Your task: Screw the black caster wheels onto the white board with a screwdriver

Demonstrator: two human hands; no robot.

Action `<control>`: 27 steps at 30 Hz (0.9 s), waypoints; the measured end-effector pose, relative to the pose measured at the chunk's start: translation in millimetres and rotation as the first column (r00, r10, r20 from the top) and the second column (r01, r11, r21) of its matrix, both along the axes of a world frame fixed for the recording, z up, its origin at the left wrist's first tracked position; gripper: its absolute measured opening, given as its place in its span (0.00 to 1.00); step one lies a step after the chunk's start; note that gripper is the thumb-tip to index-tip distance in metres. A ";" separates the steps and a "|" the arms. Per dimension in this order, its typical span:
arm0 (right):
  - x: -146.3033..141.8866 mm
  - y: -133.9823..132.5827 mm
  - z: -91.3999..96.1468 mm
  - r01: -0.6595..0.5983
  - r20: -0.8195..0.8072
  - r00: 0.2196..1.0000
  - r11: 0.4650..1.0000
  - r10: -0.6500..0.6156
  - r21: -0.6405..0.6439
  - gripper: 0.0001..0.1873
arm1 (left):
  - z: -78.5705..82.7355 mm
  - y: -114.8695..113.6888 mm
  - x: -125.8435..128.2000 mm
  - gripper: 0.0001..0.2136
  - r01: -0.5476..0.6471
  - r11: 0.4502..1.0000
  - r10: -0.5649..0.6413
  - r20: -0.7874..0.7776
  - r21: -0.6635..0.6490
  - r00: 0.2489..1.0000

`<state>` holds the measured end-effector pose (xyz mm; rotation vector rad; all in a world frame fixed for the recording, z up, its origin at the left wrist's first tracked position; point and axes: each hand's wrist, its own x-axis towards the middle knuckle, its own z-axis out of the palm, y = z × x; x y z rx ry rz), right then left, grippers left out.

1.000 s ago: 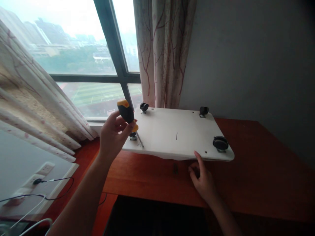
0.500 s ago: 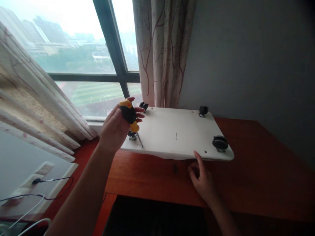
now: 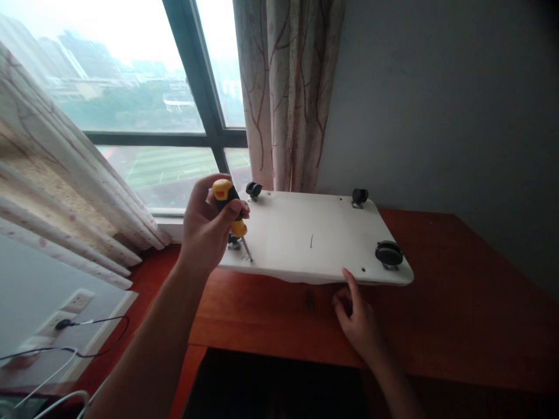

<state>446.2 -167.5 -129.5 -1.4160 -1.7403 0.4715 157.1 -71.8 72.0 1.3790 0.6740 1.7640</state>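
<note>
My left hand (image 3: 205, 218) is wrapped around the handle of a yellow and black screwdriver (image 3: 222, 189), thumb across its side. The thin shaft slants down to the near left corner of a white board (image 3: 297, 227), where its tip meets the surface beside a black caster (image 3: 234, 241) partly hidden by the hand. At the board's near edge, my right hand (image 3: 360, 320) rests with its index finger stretched onto the rim. Its other fingers curl loosely below, and nothing shows in them. A small dark hole (image 3: 363, 269) lies just right of that fingertip.
Other casters stand on the board: one far left (image 3: 253, 190), one far right (image 3: 360, 196), one near right (image 3: 388, 254). Beneath is a reddish wooden table (image 3: 441, 273). A window (image 3: 144, 87), curtains (image 3: 283, 99) and a wall socket with cables (image 3: 63, 323) surround it.
The fingers of my left hand, spread around the screwdriver handle before, have closed and turned around it. The right hand and the board look the same.
</note>
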 end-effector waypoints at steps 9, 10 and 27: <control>0.9 -0.7 -1.2 -0.002 -0.004 1.000 1.000 0.002 -0.030 0.35 | 5.0 -6.5 1.6 0.11 0.028 0.999 -0.030 -0.065 -0.031 0.997; 0.9 -0.8 -1.3 -0.004 -0.005 1.000 1.000 0.004 -0.028 0.35 | 5.6 -6.8 2.4 0.12 0.019 0.999 -0.022 -0.071 -0.036 0.997; -1.2 -1.3 -0.2 0.012 0.006 1.000 1.000 -0.012 0.004 0.34 | 9.7 -7.8 3.5 0.12 0.001 0.999 -0.003 -0.043 -0.040 0.999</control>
